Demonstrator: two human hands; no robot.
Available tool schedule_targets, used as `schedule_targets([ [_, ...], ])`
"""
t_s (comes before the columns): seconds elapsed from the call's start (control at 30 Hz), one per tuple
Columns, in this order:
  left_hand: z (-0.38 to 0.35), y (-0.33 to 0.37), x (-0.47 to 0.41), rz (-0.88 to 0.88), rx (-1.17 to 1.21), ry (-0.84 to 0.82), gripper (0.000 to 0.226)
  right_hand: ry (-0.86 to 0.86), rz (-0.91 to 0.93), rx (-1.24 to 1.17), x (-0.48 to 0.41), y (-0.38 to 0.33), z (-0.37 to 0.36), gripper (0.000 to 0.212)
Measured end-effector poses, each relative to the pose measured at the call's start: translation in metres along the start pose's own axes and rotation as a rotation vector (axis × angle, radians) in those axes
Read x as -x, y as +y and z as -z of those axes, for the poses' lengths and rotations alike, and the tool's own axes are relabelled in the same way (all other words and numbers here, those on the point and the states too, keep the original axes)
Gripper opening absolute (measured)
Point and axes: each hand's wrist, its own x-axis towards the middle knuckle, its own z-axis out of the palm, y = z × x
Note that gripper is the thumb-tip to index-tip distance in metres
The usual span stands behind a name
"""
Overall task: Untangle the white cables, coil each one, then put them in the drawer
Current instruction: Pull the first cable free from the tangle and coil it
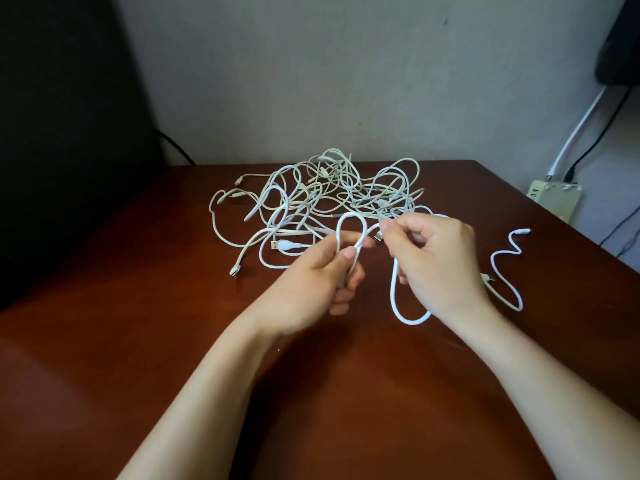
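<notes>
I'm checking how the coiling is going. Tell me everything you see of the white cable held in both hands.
The white cable is thin, flexible, smooth-looking. The left hand pinches an upright loop of it; the right hand grips it beside a metal plug, and a slack loop hangs below that hand, over the brown table.

— Where are the white cables (322, 199)?
— Most lie tangled together toward the table's (173, 306) far edge. One cable (393, 292) I hold up, looped between my left hand (311, 282) and right hand (440, 258).
</notes>
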Motion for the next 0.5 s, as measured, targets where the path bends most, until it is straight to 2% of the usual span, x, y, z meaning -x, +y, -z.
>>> schedule_targets([
  [0.13, -0.009, -0.002, -0.001, 0.037, 0.064, -0.019, 0.026, 0.012, -0.034, -0.014, 0.003, 0.001, -0.004, 0.036],
  [0.27, -0.013, -0.009, -0.003, 0.035, 0.048, 0.069, 0.028, -0.007, -0.033, -0.072, 0.007, 0.000, -0.009, 0.038],
  [0.4, -0.009, -0.013, -0.005, -0.045, -0.063, 0.183, 0.028, -0.109, -0.060, -0.202, 0.010, -0.005, -0.011, 0.030],
  [0.5, -0.004, -0.016, -0.007, -0.183, -0.269, 0.242, 0.020, -0.158, -0.091, -0.311, 0.010, -0.007, -0.012, 0.027],
])
